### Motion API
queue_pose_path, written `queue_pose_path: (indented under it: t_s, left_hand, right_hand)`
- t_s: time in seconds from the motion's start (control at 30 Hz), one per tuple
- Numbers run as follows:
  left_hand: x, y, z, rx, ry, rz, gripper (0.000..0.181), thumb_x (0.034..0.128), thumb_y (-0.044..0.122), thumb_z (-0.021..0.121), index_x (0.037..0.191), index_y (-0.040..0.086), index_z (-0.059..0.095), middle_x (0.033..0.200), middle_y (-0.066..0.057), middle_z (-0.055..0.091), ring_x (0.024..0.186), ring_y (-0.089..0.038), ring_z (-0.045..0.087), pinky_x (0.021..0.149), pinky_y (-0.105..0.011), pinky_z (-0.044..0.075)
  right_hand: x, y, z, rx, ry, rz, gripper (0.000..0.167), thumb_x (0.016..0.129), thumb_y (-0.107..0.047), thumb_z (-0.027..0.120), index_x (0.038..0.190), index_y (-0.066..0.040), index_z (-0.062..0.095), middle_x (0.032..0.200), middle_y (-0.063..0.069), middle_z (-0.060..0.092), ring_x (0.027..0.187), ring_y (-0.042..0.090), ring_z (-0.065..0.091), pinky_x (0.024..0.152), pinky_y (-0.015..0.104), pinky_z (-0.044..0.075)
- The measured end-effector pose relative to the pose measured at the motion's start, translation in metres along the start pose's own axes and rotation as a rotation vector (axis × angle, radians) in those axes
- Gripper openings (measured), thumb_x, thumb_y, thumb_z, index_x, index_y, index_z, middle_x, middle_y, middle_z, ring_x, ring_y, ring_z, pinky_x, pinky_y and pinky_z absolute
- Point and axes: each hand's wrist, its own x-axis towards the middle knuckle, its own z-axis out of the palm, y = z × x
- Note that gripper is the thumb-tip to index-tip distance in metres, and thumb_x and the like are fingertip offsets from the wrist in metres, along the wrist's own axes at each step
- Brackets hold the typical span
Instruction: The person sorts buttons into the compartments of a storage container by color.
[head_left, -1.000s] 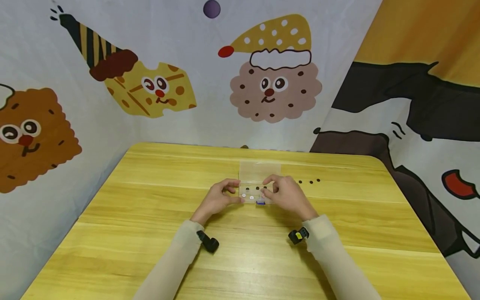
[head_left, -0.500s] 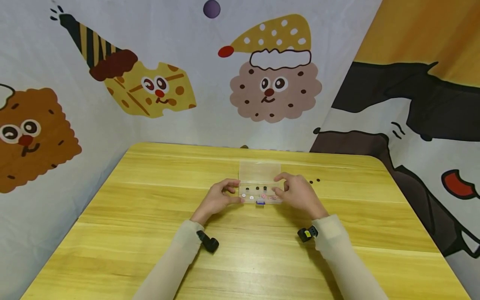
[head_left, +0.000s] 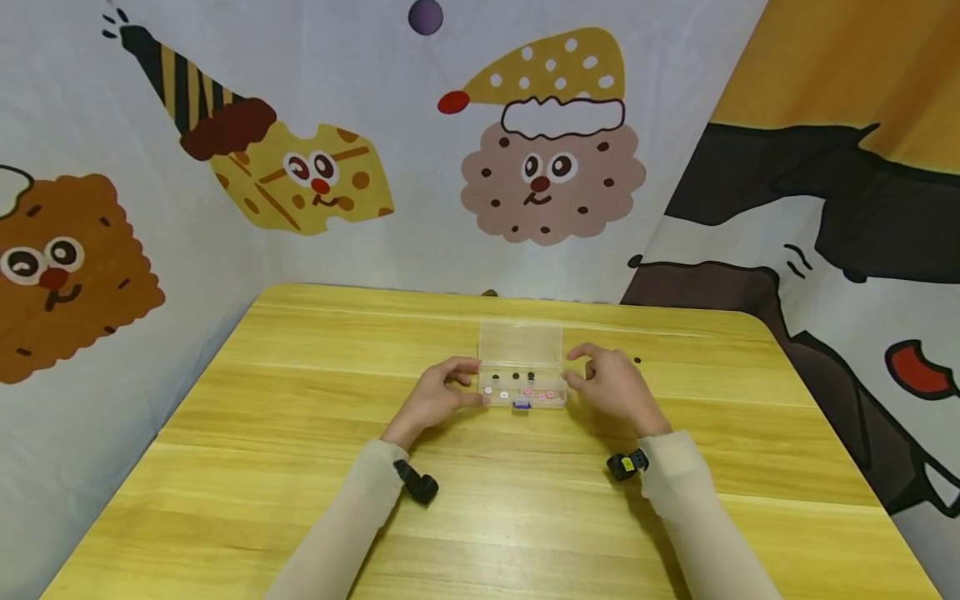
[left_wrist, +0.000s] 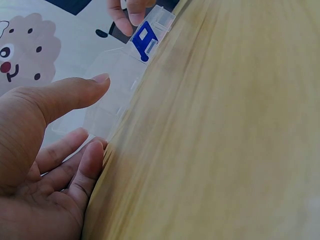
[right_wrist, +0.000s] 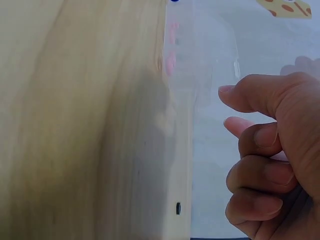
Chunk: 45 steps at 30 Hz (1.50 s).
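A clear plastic box with a blue latch lies on the table, its lid folded back. Small black discs sit in its back row; white discs and pink discs sit in front. My left hand grips the box's left end, thumb at the front corner and fingers at the back. Just off its right end hovers my right hand, thumb and forefinger apart with nothing between them. The right wrist view shows its other fingers curled. Beyond this hand lies a loose black disc.
The wooden table meets a hanging cloth with cartoon prints along its back edge. A small camera is strapped on each wrist, the left camera and the right camera.
My right hand has moved right, from over the box to beside its right end, uncovering the pink discs. It now covers part of the row of loose black discs. The left hand stays put.
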Motion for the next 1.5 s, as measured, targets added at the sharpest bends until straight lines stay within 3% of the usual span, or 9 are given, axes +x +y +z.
queue_pose_path:
  t_s: [0.3,0.63,0.93,1.13,1.37,1.5]
  left_hand:
    - [0.002,0.002,0.002,-0.002,-0.013,0.0,0.061,0.0812,0.024,0.089,0.137,0.02,0.064,0.13,0.002,0.066,0.112,-0.02,0.057,0.096,-0.04,0.046]
    - [0.003,0.004,0.004,-0.008,-0.011,-0.006,0.061,0.0809,0.023,0.089,0.136,0.02,0.064,0.129,0.003,0.066,0.112,-0.02,0.057,0.096,-0.04,0.046]
    - [0.002,0.004,0.005,-0.01,-0.015,-0.001,0.061,0.0816,0.024,0.088,0.137,0.019,0.064,0.131,0.002,0.066,0.113,-0.02,0.057,0.096,-0.04,0.046]
    - [0.001,0.003,0.003,-0.003,-0.016,0.001,0.061,0.082,0.026,0.088,0.138,0.02,0.064,0.133,0.002,0.065,0.114,-0.02,0.057,0.097,-0.04,0.047]
    - [-0.002,0.003,0.0,-0.013,-0.011,-0.012,0.06,0.0821,0.024,0.088,0.137,0.02,0.064,0.133,0.001,0.065,0.114,-0.021,0.057,0.095,-0.039,0.047]
    - [-0.002,0.004,0.0,-0.01,-0.013,-0.011,0.061,0.0821,0.025,0.088,0.138,0.019,0.063,0.134,0.0,0.065,0.115,-0.022,0.057,0.097,-0.042,0.047]
  right_hand:
    - [-0.001,0.018,-0.003,0.031,0.021,0.058,0.038,0.099,-0.03,0.068,0.129,-0.007,0.065,0.058,0.0,0.052,0.044,0.012,0.037,0.043,0.026,0.032]
    - [-0.003,0.042,-0.008,0.057,0.02,0.128,0.04,0.098,-0.03,0.068,0.131,-0.007,0.063,0.078,0.004,0.071,0.056,0.016,0.056,0.051,0.03,0.042]
    - [-0.006,0.055,-0.017,0.033,0.03,0.197,0.039,0.099,-0.03,0.068,0.129,-0.006,0.064,0.086,0.011,0.071,0.06,0.018,0.057,0.054,0.032,0.044]
    - [-0.003,0.059,-0.019,0.017,0.043,0.211,0.033,0.098,-0.031,0.067,0.121,-0.008,0.068,0.094,0.013,0.074,0.069,0.018,0.063,0.061,0.032,0.048]
    - [0.002,0.063,-0.016,-0.012,0.038,0.226,0.03,0.097,-0.031,0.067,0.118,-0.01,0.071,0.108,0.018,0.075,0.096,0.029,0.069,0.075,0.04,0.054]
    - [0.003,0.063,-0.016,-0.006,0.032,0.236,0.028,0.098,-0.03,0.067,0.117,-0.01,0.072,0.109,0.018,0.075,0.093,0.028,0.069,0.075,0.04,0.054]
